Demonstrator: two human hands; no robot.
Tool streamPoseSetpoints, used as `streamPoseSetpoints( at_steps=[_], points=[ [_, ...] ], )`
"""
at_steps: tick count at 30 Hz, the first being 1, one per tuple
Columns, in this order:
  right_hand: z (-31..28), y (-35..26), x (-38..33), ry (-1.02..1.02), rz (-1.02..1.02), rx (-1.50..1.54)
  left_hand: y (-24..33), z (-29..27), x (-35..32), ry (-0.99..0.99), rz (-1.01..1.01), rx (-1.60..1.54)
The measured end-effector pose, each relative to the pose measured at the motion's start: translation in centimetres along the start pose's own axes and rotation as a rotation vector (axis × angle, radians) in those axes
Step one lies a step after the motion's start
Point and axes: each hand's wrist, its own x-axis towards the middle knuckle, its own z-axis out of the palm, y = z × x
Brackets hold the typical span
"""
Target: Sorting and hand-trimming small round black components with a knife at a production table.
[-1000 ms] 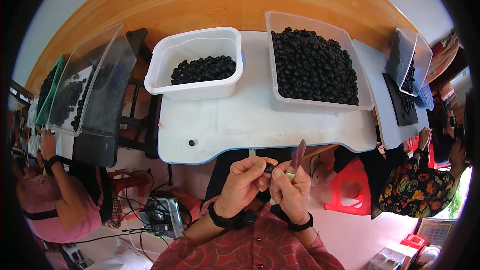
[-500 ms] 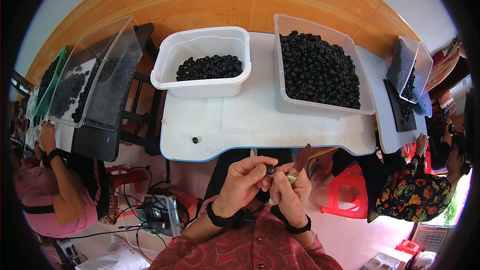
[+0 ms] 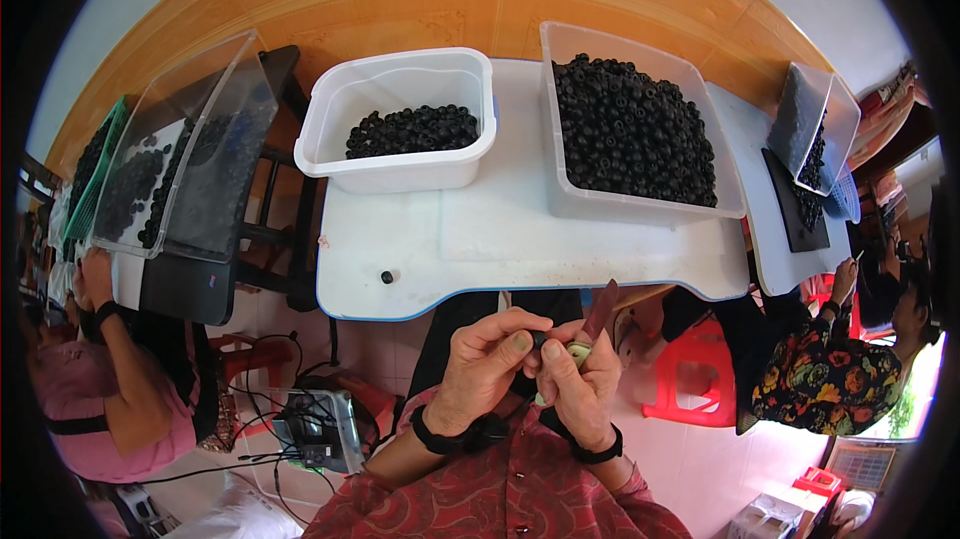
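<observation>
In front of my shirt, my left hand (image 3: 487,361) pinches a small black round part (image 3: 539,339) between thumb and fingers. Close beside it, my right hand (image 3: 582,384) is closed around a pale green handle (image 3: 577,352). A dark reddish blade (image 3: 602,309) points up from that grip, so it looks like a small knife. The black part lies right by my right thumb, and the fingers hide whether the blade's edge touches it. Beyond my hands, a single black part (image 3: 387,277) rests on the white table (image 3: 480,269).
A white tub (image 3: 400,177) holding black parts stands at the table's back left. A larger clear bin (image 3: 640,207), heaped with similar parts, is to its right. Co-workers sit on both sides, near a red stool (image 3: 697,379). Cables and a metal-edged box (image 3: 320,429) are lower left.
The view has shifted slightly. My hands remain together, with the black part now nearer my right thumb. Both hands keep their holds.
</observation>
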Motion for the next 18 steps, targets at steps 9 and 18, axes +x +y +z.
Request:
streamPoseSetpoints(
  at_steps=[9, 18],
  points=[
    [0.04, 0.09, -0.46, 0.013, 0.014, -0.135, 0.26, -0.01, -0.22, 0.054, 0.019, 0.064],
    [0.37, 0.22, -0.71, -0.049, -0.067, -0.499, 0.48, 0.17, -0.51, 0.1, 0.031, 0.155]
  ],
)
